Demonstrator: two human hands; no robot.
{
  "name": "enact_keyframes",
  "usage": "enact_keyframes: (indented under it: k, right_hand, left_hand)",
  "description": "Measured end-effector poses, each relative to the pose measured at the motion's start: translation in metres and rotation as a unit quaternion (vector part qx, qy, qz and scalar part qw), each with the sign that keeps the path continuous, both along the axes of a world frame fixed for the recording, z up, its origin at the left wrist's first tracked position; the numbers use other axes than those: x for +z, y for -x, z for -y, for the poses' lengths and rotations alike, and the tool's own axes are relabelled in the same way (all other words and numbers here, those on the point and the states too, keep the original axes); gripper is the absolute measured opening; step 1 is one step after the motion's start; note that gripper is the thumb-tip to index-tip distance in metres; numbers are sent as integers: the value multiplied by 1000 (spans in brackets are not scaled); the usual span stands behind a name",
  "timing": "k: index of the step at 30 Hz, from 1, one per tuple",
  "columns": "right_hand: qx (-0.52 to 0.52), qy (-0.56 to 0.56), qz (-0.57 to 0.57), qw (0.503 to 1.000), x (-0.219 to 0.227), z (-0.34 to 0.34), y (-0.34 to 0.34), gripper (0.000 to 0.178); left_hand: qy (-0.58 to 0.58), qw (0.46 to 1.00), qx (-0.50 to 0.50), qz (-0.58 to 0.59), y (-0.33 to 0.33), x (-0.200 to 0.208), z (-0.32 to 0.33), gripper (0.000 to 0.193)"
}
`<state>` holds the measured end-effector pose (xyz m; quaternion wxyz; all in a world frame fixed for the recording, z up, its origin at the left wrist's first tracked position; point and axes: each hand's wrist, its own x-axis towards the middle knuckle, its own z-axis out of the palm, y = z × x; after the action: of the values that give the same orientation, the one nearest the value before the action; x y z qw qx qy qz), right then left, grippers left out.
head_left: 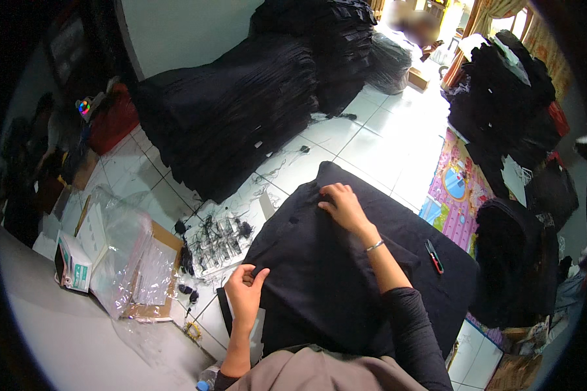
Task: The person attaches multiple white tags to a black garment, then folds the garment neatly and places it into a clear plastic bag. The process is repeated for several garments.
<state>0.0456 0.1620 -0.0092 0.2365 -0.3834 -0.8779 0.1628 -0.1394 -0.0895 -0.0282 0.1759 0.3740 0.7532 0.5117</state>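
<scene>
A large piece of black cloth [319,280] lies spread in front of me, over my lap and a low surface I cannot make out. At its left edge my left hand [242,296] is closed, pinching the fabric between thumb and fingers. Farther off and to the right, my right hand [344,210] rests on the upper part of the cloth with bent fingers, thumb and fingertips drawn together on the fabric. A pair of thread snips [435,257] with a red and black handle lies on the cloth, right of my right forearm.
Tall stacks of black fabric [235,98] stand at far left. More black fabric [502,98] is piled at right, beside a colourful mat [460,189]. Left of me are a white tray with black threads [215,244] and a plastic-wrapped carton [153,274]. Another person [414,29] is far back.
</scene>
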Motion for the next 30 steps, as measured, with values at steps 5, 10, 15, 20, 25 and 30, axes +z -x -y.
enact_keyframes:
  k: [5, 10, 15, 20, 25, 30]
  right_hand:
    - [-34, 128, -35, 991, 2, -16, -8, 29]
    - [-97, -51, -80, 991, -8, -21, 38, 26]
    - [-236, -50, -5, 970, -22, -14, 65, 36]
    - [-233, -17, -102, 967, 23, 6, 32, 49]
    - [-230, -222, -362, 875, 161, 35, -50, 40]
    - [-344, -472, -289, 758, 272, 150, -120, 37]
  left_hand:
    - [0, 989, -3, 148, 10, 5, -4, 24]
    - [6, 997, 21, 71, 37, 7, -22, 25]
    - [77, 996, -33, 3, 45, 6, -24, 31]
    - [73, 993, -84, -34, 31, 43, -24, 28]
    - [-204, 955, -118, -183, 0, 123, -58, 20]
    - [-374, 856, -239, -264, -33, 188, -130, 37]
